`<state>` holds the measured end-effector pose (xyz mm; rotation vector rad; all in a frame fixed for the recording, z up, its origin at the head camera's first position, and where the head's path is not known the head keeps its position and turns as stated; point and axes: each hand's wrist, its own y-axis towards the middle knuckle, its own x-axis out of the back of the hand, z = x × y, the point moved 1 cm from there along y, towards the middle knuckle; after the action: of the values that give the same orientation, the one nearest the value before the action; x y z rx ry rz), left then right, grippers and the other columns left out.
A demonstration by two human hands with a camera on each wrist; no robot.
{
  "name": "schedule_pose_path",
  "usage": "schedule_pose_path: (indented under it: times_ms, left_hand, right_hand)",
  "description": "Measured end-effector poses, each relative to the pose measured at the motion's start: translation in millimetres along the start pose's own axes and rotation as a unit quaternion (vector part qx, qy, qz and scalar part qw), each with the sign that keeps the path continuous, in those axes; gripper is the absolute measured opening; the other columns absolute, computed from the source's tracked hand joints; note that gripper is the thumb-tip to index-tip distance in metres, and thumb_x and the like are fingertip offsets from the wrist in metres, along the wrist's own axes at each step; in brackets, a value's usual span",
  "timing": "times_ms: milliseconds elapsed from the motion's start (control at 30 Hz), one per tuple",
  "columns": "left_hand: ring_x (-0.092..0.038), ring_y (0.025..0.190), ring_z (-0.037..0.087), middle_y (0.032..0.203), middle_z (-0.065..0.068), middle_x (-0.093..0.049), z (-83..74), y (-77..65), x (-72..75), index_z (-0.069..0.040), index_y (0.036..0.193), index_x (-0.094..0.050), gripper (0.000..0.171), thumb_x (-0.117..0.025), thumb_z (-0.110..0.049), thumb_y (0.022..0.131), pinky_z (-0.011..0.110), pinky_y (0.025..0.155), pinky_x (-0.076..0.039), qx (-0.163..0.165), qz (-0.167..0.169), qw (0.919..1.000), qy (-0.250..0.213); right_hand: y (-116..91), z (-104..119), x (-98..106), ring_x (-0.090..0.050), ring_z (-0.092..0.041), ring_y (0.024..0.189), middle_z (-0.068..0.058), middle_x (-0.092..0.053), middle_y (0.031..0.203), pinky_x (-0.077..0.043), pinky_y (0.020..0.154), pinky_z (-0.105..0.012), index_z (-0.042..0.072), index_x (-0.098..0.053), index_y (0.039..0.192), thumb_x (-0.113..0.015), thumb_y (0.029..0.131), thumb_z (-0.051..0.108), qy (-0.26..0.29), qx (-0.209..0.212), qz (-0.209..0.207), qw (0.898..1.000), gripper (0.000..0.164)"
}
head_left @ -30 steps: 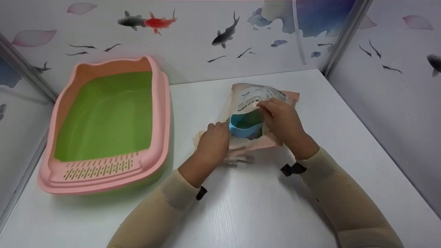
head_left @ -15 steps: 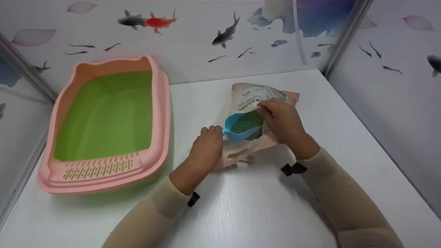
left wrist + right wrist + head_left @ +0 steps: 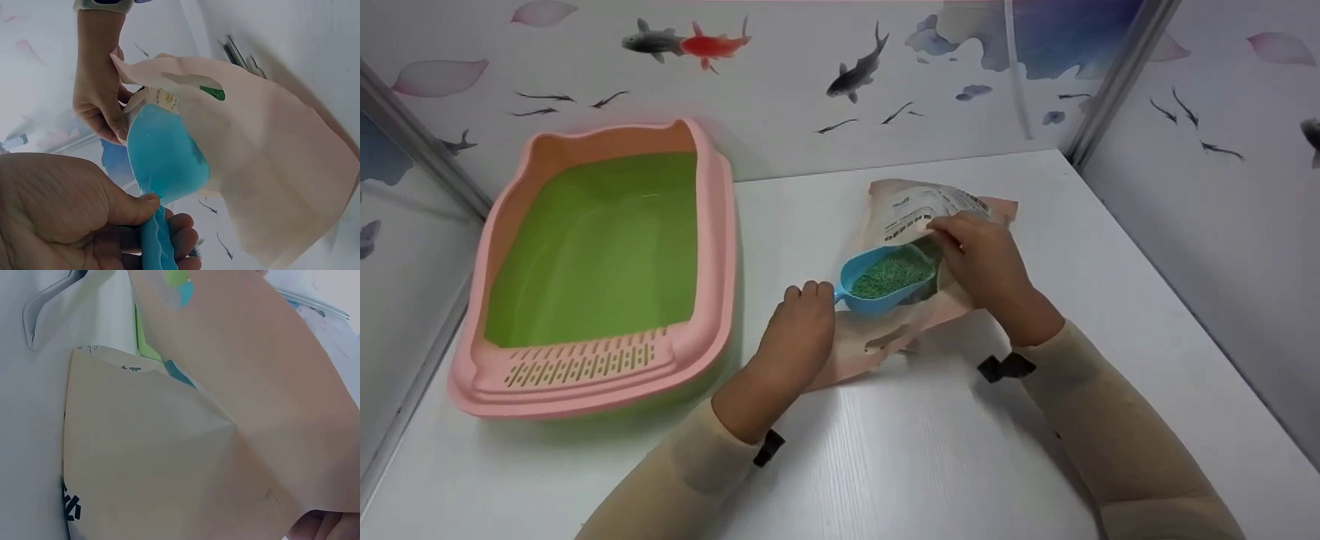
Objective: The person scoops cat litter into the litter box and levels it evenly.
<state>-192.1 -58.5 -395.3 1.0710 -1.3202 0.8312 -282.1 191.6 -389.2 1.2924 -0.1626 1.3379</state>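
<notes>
My left hand (image 3: 799, 330) grips the ridged handle of a light-blue scoop (image 3: 874, 304), its thumb along the handle in the left wrist view. Green pellets (image 3: 892, 274) fill the scoop, which lies at the mouth of a pale paper bag (image 3: 896, 210) printed with dark writing. With thumb and fingers my right hand (image 3: 986, 259) pinches the bag's upper edge and lifts it. The left wrist view shows the scoop's underside (image 3: 163, 152) and the bag's flap (image 3: 270, 146) with its cut-out. Bag paper fills most of the right wrist view, leaving only some fingers (image 3: 332, 526) showing.
A pink-rimmed litter box (image 3: 716, 262) with a green inside and a slotted front ledge stands at the left of the white table (image 3: 885, 465). Walls (image 3: 780, 90) with painted fish close off the back and sides. Grey objects (image 3: 242, 56) lie beside the bag's flap.
My left hand has drawn the scoop left and toward me, partly out of the bag, so more green pellets show. The bag's near flap has unfolded downward. My right hand keeps its hold.
</notes>
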Motion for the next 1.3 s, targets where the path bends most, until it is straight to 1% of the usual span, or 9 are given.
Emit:
schedule_pose_path:
  times_ms: [267, 367, 533, 700, 867, 967, 1133, 1200, 1300]
  left_hand:
    - [-0.061, 0.091, 0.029, 0.106, 0.020, -0.066, 7.1, -13.3, 9.1, 0.007, 0.122, -0.058, 0.025, -0.063, 0.005, 0.098, 0.037, 0.083, -0.061, 0.008, -0.025, 0.9996, -0.005]
    - [-0.062, 0.092, 0.029, 0.107, 0.019, -0.067, 8.1, -16.7, 12.9, 0.006, 0.123, -0.059, 0.025, -0.063, 0.005, 0.098, 0.038, 0.084, -0.060, 0.015, -0.025, 0.9995, -0.011]
    - [-0.060, 0.093, 0.028, 0.109, 0.019, -0.066, 10.7, -20.3, 18.6, 0.006, 0.125, -0.057, 0.030, -0.066, 0.003, 0.097, 0.036, 0.087, -0.060, 0.020, -0.012, 0.9997, -0.008]
    - [-0.059, 0.090, 0.030, 0.105, 0.020, -0.065, 16.3, -23.2, 26.9, 0.007, 0.123, -0.057, 0.029, -0.067, 0.006, 0.095, 0.038, 0.084, -0.059, 0.018, -0.023, 0.9994, -0.019]
    - [-0.060, 0.088, 0.031, 0.101, 0.022, -0.063, 26.1, -22.0, 33.6, 0.010, 0.120, -0.057, 0.027, -0.064, 0.011, 0.093, 0.041, 0.084, -0.058, 0.020, -0.042, 0.9985, -0.029]
    - [-0.058, 0.085, 0.032, 0.098, 0.022, -0.062, 33.0, -20.5, 35.4, 0.011, 0.117, -0.057, 0.024, -0.061, 0.013, 0.094, 0.042, 0.081, -0.056, 0.019, -0.057, 0.9976, -0.035]
    - [-0.056, 0.082, 0.034, 0.092, 0.023, -0.060, 44.0, -16.5, 38.2, 0.013, 0.115, -0.057, 0.017, -0.059, 0.007, 0.099, 0.044, 0.077, -0.055, 0.026, -0.092, 0.9937, -0.059]
    - [-0.058, 0.083, 0.034, 0.092, 0.023, -0.061, 48.0, -14.4, 40.2, 0.013, 0.115, -0.057, 0.017, -0.058, 0.004, 0.101, 0.045, 0.078, -0.055, 0.039, -0.093, 0.9926, -0.068]
    - [-0.059, 0.087, 0.034, 0.096, 0.023, -0.062, 53.6, -11.3, 44.2, 0.013, 0.121, -0.057, 0.021, -0.057, 0.001, 0.103, 0.045, 0.082, -0.056, 0.066, -0.075, 0.9914, -0.084]
  right_hand:
    - [0, -1, -1, -0.071, -0.029, 0.086, -0.017, -0.076, 0.101, -0.058, 0.071, -0.042, 0.002, -0.078, 0.110, -0.071, 0.098, 0.010, -0.002, 0.008, 0.000, 1.000, 0.016]
    - [0, -1, -1, -0.070, -0.029, 0.084, -0.018, -0.076, 0.101, -0.056, 0.069, -0.041, 0.002, -0.078, 0.110, -0.071, 0.098, 0.010, 0.001, 0.009, 0.000, 1.000, 0.016]
    - [0, -1, 0, -0.071, -0.029, 0.086, -0.017, -0.077, 0.102, -0.057, 0.071, -0.041, 0.002, -0.078, 0.111, -0.070, 0.099, 0.011, 0.005, 0.001, 0.003, 1.000, 0.017]
    - [0, -2, -1, -0.073, -0.030, 0.093, -0.017, -0.077, 0.105, -0.060, 0.076, -0.044, 0.001, -0.077, 0.112, -0.070, 0.099, 0.010, 0.007, -0.001, 0.009, 1.000, 0.017]
    - [0, -1, -1, -0.072, -0.032, 0.090, -0.018, -0.077, 0.105, -0.059, 0.075, -0.045, 0.000, -0.077, 0.112, -0.070, 0.099, 0.008, 0.006, 0.004, 0.012, 1.000, 0.017]
    - [-1, -1, -1, -0.071, -0.031, 0.089, -0.018, -0.076, 0.104, -0.058, 0.074, -0.044, 0.001, -0.077, 0.112, -0.069, 0.099, 0.009, 0.003, 0.002, 0.013, 1.000, 0.017]
    - [-1, -1, -2, -0.068, -0.029, 0.084, -0.017, -0.075, 0.101, -0.056, 0.070, -0.042, 0.001, -0.077, 0.112, -0.068, 0.101, 0.011, -0.004, -0.004, 0.015, 1.000, 0.017]
    - [-2, 0, -3, -0.068, -0.028, 0.083, -0.017, -0.075, 0.101, -0.055, 0.069, -0.041, 0.002, -0.077, 0.112, -0.068, 0.100, 0.011, -0.008, -0.006, 0.018, 1.000, 0.017]
    - [-1, 0, -3, -0.069, -0.029, 0.085, -0.017, -0.075, 0.102, -0.056, 0.070, -0.041, 0.002, -0.077, 0.113, -0.068, 0.100, 0.010, -0.010, -0.009, 0.024, 1.000, 0.017]
